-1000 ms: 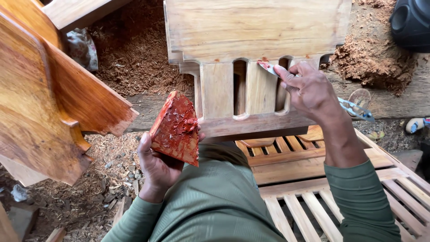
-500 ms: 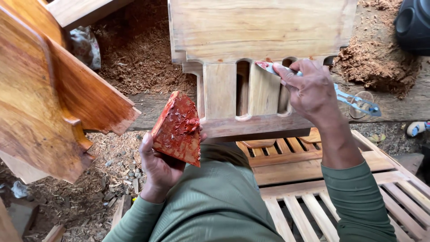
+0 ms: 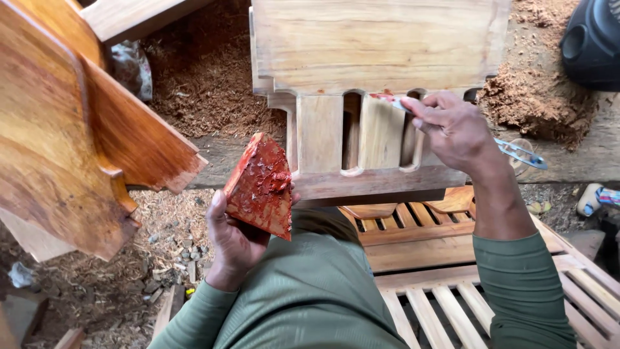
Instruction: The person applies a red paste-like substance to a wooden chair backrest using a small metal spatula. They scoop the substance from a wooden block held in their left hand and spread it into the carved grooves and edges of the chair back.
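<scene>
Nearest the camera: green sleeves and chest, seated over a slatted panel (image 3: 452, 304) of pale wood lying flat at lower right.

Left hand (image 3: 236, 236) low at centre-left, palm up, fingers curled round the underside of a wedge-shaped board (image 3: 261, 184). Board's upper face coated with thick, lumpy red filler; it is tilted, point upward, held just left of the workpiece's lower rail.

Right hand (image 3: 452, 129) raised at centre-right, fingers pressed together in a pinch on a thin metal blade (image 3: 394, 101). Blade tip carries a red smear and touches the top of a slat where it meets the broad upper board. A second metal strip (image 3: 520, 153) sticks out from behind the wrist to the right; cannot tell whether it belongs to the same tool.

Workpiece: a chair back (image 3: 374, 77), unfinished light wood, wide plank above, short upright slats with narrow slots between, cross rail below, standing directly ahead of the person.

Left: stained, glossy brown furniture parts (image 3: 71, 136) leaning at an angle.

Farther: floor covered in reddish sawdust (image 3: 206, 84), a heap at upper right (image 3: 536, 106). Dark round object (image 3: 591, 42) in the top right corner, partly cut off.
</scene>
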